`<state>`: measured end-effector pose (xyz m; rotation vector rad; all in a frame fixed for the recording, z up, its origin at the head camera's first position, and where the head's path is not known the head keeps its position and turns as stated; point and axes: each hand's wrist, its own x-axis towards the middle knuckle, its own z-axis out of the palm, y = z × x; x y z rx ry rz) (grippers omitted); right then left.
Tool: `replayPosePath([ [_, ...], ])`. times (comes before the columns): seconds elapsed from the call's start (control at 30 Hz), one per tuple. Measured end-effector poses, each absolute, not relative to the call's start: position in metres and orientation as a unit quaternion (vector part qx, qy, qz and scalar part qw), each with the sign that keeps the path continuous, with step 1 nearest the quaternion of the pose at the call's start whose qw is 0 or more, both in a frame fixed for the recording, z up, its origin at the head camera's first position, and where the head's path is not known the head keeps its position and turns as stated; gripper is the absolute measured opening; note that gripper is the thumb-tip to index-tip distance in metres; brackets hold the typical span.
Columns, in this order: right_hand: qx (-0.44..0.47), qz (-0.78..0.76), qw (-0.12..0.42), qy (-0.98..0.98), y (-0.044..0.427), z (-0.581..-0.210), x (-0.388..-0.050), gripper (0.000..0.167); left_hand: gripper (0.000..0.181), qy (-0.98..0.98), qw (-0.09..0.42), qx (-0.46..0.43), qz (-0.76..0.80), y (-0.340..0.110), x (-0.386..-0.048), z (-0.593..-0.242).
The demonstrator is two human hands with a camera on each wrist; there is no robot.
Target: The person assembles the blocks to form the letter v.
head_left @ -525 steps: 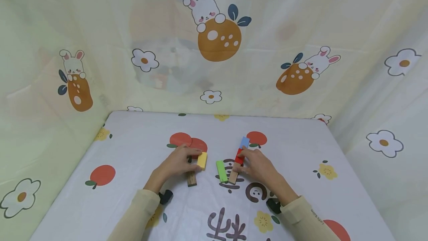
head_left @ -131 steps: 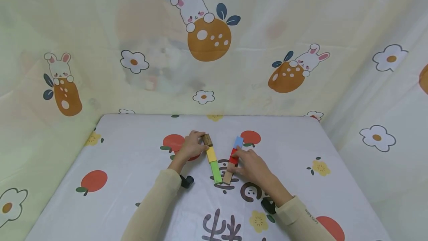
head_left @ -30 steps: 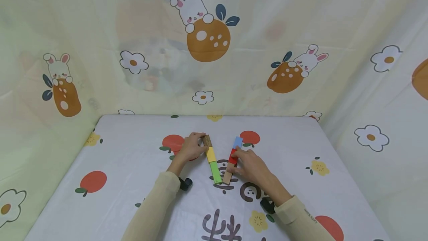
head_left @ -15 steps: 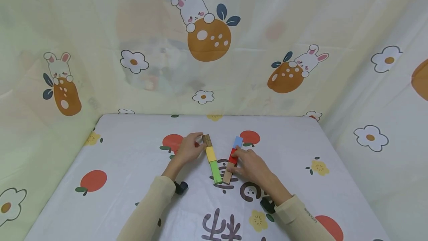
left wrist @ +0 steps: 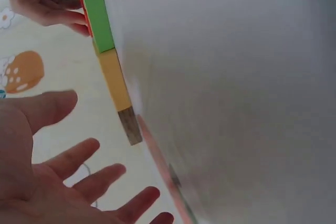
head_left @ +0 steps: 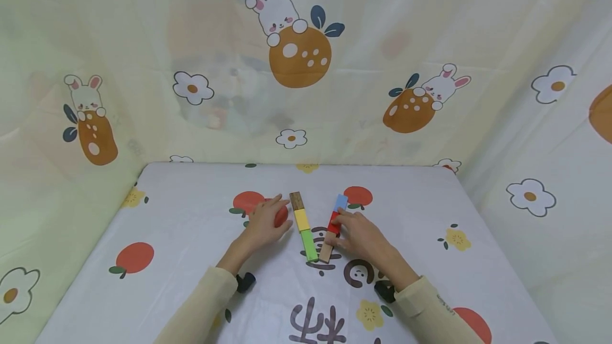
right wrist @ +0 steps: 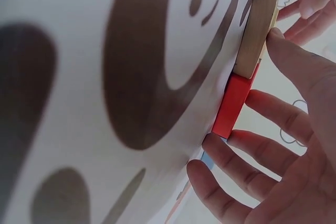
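Six thin blocks lie in two rows that nearly meet at the near end, like a V. In the left row a dark brown block (head_left: 297, 200) is farthest, then a yellow block (head_left: 302, 220) and a green block (head_left: 308, 246). The right row has a blue block (head_left: 341, 202), a red block (head_left: 333, 224) and a tan wooden block (head_left: 326, 251). My left hand (head_left: 263, 224) hovers left of its row, fingers spread and touching nothing. My right hand (head_left: 362, 235) rests against its row: the thumb touches the tan block, the fingertips the red block (right wrist: 233, 106).
The blocks lie on a white cloth (head_left: 191, 216) printed with fruit, flowers and dark lettering. A cream curtain (head_left: 229, 31) with rabbit prints hangs behind and at both sides. A black wrist camera (head_left: 246, 283) sits under the left cuff.
Earlier, yellow and dark brown blocks joined the green one in the left row. Just now my left hand let go of the dark brown block and drew back left. My right hand stays put.
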<state>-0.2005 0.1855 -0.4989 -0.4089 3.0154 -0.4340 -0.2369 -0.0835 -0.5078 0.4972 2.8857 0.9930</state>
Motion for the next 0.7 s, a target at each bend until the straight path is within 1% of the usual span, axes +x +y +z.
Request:
replayPosePath([
  [0.17,-0.139,-0.133,0.026,0.981,0.187,-0.5,-0.202,0.059,0.066,0.934,0.043,0.167,0.314,-0.087,-0.23,-0.503],
  [0.47,-0.151,-0.133,0.015,0.979,0.19,-0.501,-0.2,0.06,0.079,0.946,0.039,0.2,0.253,-0.093,-0.22,-0.502],
  [0.7,-0.163,-0.13,0.02,0.978,0.194,-0.501,-0.197,0.062,0.077,0.945,0.029,0.207,0.253,-0.095,-0.213,-0.502],
])
